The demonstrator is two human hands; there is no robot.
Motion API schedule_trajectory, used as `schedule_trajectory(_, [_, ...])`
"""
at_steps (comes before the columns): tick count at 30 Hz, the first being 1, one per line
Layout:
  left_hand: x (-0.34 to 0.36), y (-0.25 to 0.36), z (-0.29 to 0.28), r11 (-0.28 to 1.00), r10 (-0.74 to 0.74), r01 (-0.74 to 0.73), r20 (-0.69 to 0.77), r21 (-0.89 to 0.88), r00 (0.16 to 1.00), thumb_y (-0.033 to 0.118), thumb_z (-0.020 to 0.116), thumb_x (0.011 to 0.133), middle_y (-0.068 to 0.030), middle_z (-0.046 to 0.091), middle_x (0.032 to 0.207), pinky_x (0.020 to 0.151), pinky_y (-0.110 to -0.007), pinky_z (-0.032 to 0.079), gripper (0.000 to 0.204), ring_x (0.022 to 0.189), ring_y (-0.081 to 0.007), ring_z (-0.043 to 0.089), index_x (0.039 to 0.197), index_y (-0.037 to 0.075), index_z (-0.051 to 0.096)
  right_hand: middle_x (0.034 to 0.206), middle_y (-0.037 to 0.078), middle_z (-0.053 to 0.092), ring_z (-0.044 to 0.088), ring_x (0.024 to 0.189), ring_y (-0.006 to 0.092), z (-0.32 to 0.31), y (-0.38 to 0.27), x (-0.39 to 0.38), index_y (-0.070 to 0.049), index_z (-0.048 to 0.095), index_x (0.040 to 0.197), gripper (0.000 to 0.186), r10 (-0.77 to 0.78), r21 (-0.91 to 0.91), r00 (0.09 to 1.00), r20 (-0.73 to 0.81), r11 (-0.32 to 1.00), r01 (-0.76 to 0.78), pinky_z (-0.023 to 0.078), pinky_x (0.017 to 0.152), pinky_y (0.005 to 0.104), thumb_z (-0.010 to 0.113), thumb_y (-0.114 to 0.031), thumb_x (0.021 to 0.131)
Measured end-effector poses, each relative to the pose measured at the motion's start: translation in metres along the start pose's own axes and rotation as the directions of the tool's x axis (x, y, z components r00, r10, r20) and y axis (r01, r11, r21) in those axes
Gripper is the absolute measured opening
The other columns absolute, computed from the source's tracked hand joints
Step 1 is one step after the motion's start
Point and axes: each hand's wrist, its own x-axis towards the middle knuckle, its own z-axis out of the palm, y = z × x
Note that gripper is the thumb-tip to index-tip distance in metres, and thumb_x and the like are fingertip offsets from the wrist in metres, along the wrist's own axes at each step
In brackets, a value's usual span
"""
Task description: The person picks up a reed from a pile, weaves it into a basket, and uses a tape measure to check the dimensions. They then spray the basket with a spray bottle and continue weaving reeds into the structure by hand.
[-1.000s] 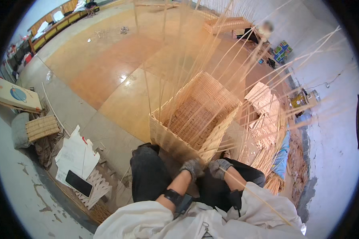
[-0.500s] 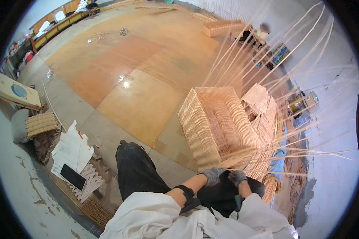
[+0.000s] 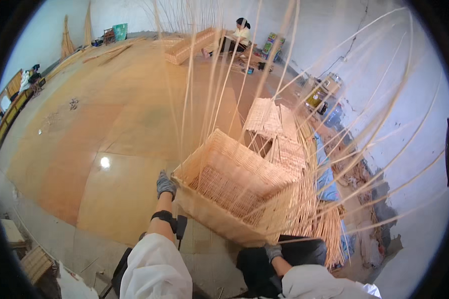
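A large rectangular wicker basket (image 3: 219,212) stands tilted in front of me, its open top showing the woven inside. Long loose canes (image 3: 384,119) fan up and outward from its rim. My left hand (image 3: 165,185), in a grey glove, is closed at the basket's left corner with the arm stretched forward. At the near corner, above my dark-trousered leg, my right hand (image 3: 273,252) is closed against the basket; it is gloved in grey too, and its fingers are partly hidden.
Woven pieces (image 3: 269,119) and a bundle of canes (image 3: 329,234) lie right of the basket, along the wall. Farther back, a person (image 3: 241,36) sits beside another long basket (image 3: 192,46). A wooden bench (image 3: 10,109) stands at the far left.
My left hand has moved from the near side to the basket's left corner. The basket has turned and tilted, its canes swinging with it. The whole view has swung to the right.
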Motion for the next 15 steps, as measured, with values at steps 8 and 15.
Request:
schedule_trajectory(8, [0.003, 0.000, -0.044, 0.788, 0.357, -0.514, 0.429, 0.340, 0.830, 0.011, 0.063, 0.069, -0.0130, 0.059, 0.097, 0.077, -0.029, 0.044, 0.038, 0.088, -0.0236, 0.057, 0.105, 0.005, 0.052, 0.105, 0.011, 0.057, 0.053, 0.097, 0.0248, -0.029, 0.001, 0.002, -0.003, 0.051, 0.105, 0.034, -0.063, 0.014, 0.995, 0.071, 0.998, 0.062, 0.043, 0.080, 0.0335, 0.057, -0.020, 0.076])
schedule_trajectory(15, [-0.117, 0.031, -0.184, 0.945, 0.293, -0.242, 0.243, -0.219, 0.925, -0.002, 0.058, 0.070, -0.0094, 0.056, 0.098, 0.078, -0.027, 0.043, 0.039, 0.089, -0.0174, 0.053, 0.108, -0.002, 0.049, 0.103, 0.013, 0.056, 0.054, 0.092, 0.0216, -0.141, -0.105, -0.002, 0.002, 0.051, 0.107, 0.041, -0.385, -0.146, 0.921, 0.054, 0.910, 0.389, 0.042, 0.081, 0.0294, 0.054, -0.028, 0.079])
